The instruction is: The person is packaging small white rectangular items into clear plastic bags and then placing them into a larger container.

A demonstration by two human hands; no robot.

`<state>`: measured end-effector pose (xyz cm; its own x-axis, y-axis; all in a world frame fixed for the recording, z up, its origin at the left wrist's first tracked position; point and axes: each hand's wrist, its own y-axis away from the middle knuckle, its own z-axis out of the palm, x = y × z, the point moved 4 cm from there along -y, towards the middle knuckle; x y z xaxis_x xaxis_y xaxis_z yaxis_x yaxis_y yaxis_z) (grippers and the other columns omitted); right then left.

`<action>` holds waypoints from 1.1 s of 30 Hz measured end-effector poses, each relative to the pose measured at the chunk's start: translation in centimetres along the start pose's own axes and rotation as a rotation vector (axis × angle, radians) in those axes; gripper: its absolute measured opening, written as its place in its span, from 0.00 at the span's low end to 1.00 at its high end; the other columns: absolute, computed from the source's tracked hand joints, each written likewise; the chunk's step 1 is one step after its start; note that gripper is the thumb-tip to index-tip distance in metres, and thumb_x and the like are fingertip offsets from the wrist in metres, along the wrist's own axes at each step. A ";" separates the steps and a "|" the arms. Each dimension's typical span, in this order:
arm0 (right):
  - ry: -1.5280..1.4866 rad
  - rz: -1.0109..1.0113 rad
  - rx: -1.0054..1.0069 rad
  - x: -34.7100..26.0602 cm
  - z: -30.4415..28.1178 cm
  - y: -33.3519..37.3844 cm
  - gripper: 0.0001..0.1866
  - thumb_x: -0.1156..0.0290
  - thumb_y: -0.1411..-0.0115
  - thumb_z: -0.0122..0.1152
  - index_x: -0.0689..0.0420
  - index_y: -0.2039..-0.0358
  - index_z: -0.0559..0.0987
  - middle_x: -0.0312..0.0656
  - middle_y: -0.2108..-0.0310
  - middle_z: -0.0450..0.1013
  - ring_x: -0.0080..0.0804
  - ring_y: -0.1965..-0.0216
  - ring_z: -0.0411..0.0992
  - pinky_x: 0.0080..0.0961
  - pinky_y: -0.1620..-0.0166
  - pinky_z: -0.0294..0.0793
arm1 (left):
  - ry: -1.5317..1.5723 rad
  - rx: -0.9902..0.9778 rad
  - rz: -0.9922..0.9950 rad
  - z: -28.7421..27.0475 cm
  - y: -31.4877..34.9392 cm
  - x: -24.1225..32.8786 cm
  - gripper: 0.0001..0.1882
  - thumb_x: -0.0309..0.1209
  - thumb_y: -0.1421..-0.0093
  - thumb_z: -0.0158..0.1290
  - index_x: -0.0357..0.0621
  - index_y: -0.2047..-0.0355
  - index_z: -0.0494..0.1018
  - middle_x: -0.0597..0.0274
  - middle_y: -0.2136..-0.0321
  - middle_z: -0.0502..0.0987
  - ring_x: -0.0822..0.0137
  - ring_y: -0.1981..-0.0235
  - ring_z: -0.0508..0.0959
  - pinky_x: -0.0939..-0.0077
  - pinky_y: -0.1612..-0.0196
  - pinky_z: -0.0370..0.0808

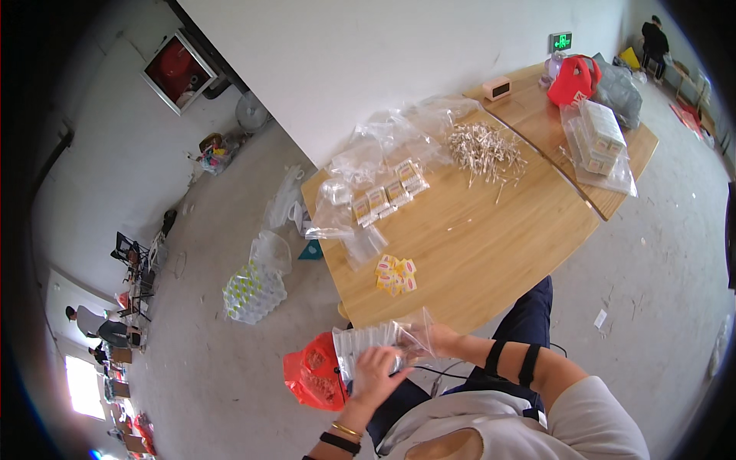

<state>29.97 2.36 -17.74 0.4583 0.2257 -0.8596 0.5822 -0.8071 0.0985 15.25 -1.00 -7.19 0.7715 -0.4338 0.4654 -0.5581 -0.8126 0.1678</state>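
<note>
Over my lap, near the front edge of the table, a clear plastic bag (418,326) is between my two hands. A row of clear and whitish packs (360,343) lies side by side at the bag's left part; their exact kind cannot be made out. My right hand (434,340) is closed around the bag's right side, its fingers partly hidden by the film. Across the lower edge of the packs lies my left hand (373,376), fingers bent over them and thumb pointing right. Just left of it, a red plastic bag (314,372) hangs wide-mouthed with pale pinkish contents.
The wooden table (460,245) bears a small pile of yellow-and-white cards (395,274), a row of packed boxes (391,192), loose cotton swabs (483,149) and clear bags (383,142). Bagged white packs (598,142) and a red bag (573,80) are farther right. A bottle pack (255,291) is on the floor.
</note>
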 end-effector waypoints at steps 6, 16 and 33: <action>0.273 -0.445 0.271 0.0 1.0 0.2 0.18 0.56 0.46 0.60 0.46 0.55 0.74 0.42 0.60 0.71 0.44 0.57 0.72 0.40 0.55 0.72 | -0.259 -0.004 0.035 1.1 -0.9 -4.4 0.59 0.54 0.60 0.66 0.45 0.34 0.48 0.52 0.33 0.42 0.43 0.32 0.40 0.39 0.35 0.34; 0.317 -0.429 0.248 -1.3 2.6 0.7 0.13 0.65 0.49 0.59 0.57 0.65 0.72 0.42 0.65 0.69 0.42 0.61 0.71 0.35 0.58 0.74 | -0.308 0.110 0.023 3.4 -1.2 -5.1 0.49 0.64 0.46 0.46 0.46 0.33 0.48 0.53 0.33 0.46 0.45 0.32 0.42 0.32 0.37 0.33; 0.256 0.035 0.260 3.3 -3.5 -1.5 0.22 0.49 0.47 0.61 0.52 0.61 0.78 0.44 0.62 0.74 0.44 0.57 0.73 0.38 0.53 0.72 | -0.236 0.328 -0.293 5.6 -5.6 -2.6 0.42 0.47 0.44 0.53 0.49 0.34 0.49 0.56 0.33 0.49 0.46 0.32 0.45 0.32 0.38 0.29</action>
<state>33.02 6.22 -18.95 0.6475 0.2978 -0.7014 0.3877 -0.9212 -0.0333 18.09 2.54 -14.20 0.9508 -0.2143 0.2235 -0.2113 -0.9767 -0.0378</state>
